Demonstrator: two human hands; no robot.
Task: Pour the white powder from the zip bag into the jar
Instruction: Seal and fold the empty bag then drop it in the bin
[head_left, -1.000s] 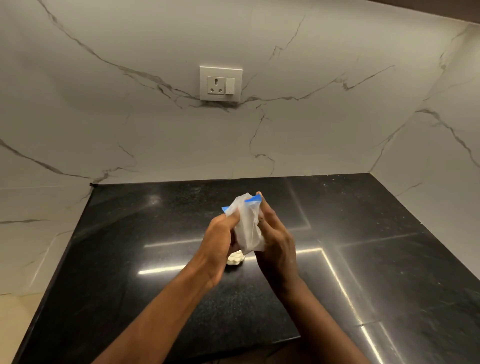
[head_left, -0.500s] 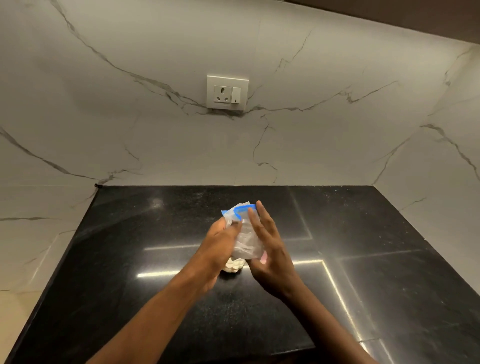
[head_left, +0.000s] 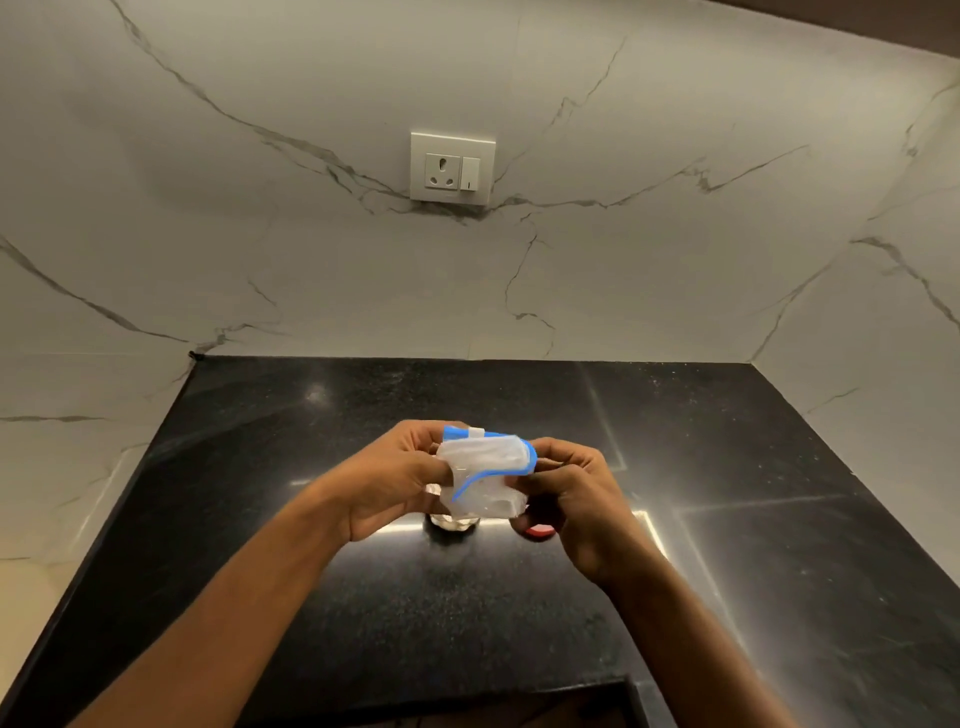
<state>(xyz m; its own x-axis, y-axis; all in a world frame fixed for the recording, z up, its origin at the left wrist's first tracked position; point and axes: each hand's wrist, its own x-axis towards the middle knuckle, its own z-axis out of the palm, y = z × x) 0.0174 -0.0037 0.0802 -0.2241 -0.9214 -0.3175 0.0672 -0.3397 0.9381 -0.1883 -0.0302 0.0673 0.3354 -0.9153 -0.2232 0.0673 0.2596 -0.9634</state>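
Clear zip bag (head_left: 485, 475) crumpled, blue seal lying crosswise, left hand (head_left: 387, 486) and right hand (head_left: 576, 506) grips pinching its ends

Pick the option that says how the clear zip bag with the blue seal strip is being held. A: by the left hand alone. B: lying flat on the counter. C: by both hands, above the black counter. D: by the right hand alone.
C: the left hand and the right hand each grip a side of the clear zip bag with the blue seal strip, above the black counter.

black counter (head_left: 779, 597) open all round, jar (head_left: 452, 521) beneath hands
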